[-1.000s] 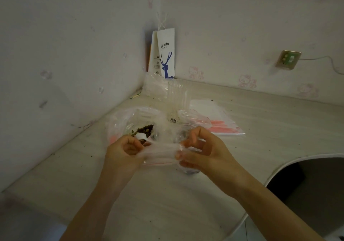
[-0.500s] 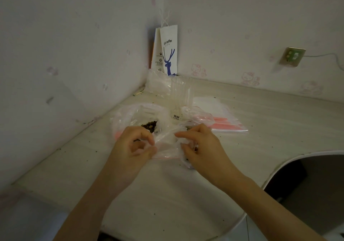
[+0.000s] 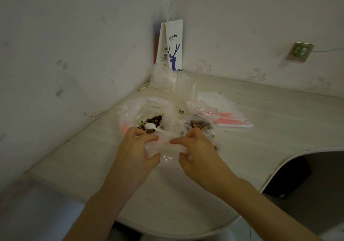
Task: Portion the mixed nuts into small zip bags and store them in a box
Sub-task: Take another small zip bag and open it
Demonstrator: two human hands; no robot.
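At the near middle of the table [image 3: 270, 129], both hands held a small zip bag [image 3: 168, 150] between them. The left hand [image 3: 138, 148] pinched its left edge with thumb and curled fingers, and the right hand [image 3: 200, 153] pinched the right edge the same way. The bag looked flat and clear, though whether its mouth was parted could not be told.

Just beyond the left hand sat the large bag [image 3: 130, 108], open, with the mixed nuts [image 3: 154, 120] and a white spoon [image 3: 149, 125] inside. Just beyond the right hand sat a filled bag [image 3: 199, 124], and further right lay a stack of empty bags [image 3: 229, 118]. A clear box [image 3: 183, 90] seemed to stand beyond them.

By my judgement, the step in hand was working open a fresh bag for filling. The next move would call for one hand to keep the mouth spread while the other freed itself to take the spoon, without letting the thin plastic collapse.
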